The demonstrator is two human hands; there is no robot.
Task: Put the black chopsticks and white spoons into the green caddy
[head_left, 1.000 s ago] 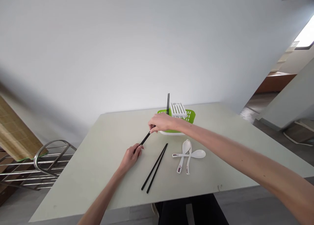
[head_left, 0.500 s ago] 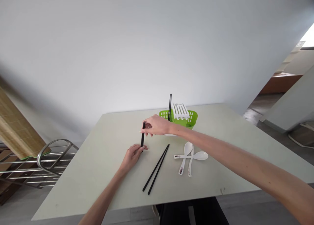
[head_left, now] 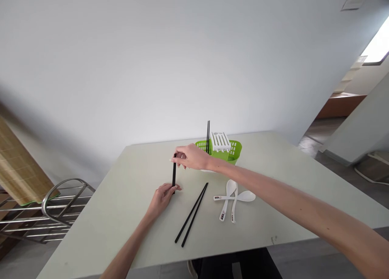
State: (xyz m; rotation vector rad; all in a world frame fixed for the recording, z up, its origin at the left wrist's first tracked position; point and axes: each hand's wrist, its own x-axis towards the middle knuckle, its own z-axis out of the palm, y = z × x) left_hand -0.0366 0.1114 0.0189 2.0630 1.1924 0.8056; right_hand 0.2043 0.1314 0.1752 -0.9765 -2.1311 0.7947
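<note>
Black chopsticks (head_left: 174, 174) stand nearly upright, close together, between my two hands. My left hand (head_left: 163, 196) is closed around their lower end, low over the table. At their top end my right hand (head_left: 191, 157) pinches them with thumb and fingers. Another pair of black chopsticks (head_left: 192, 214) lies on the table to the right, tips together and thick ends apart. Beyond my right wrist, a green basket (head_left: 235, 151) with a white slotted rack (head_left: 221, 141) holds two upright black chopsticks (head_left: 208, 135). My right forearm hides part of the basket.
Several white spoons (head_left: 232, 196) lie crossed on the pale table (head_left: 121, 230), under my right forearm. A white wall (head_left: 182, 60) rises behind the table. At the left stands a metal rack (head_left: 60, 206) beside a rolled bamboo mat (head_left: 21, 169).
The camera view has shifted slightly. The held chopsticks have come a little closer to upright, with both hands still on them. The other things keep their places on the table.
</note>
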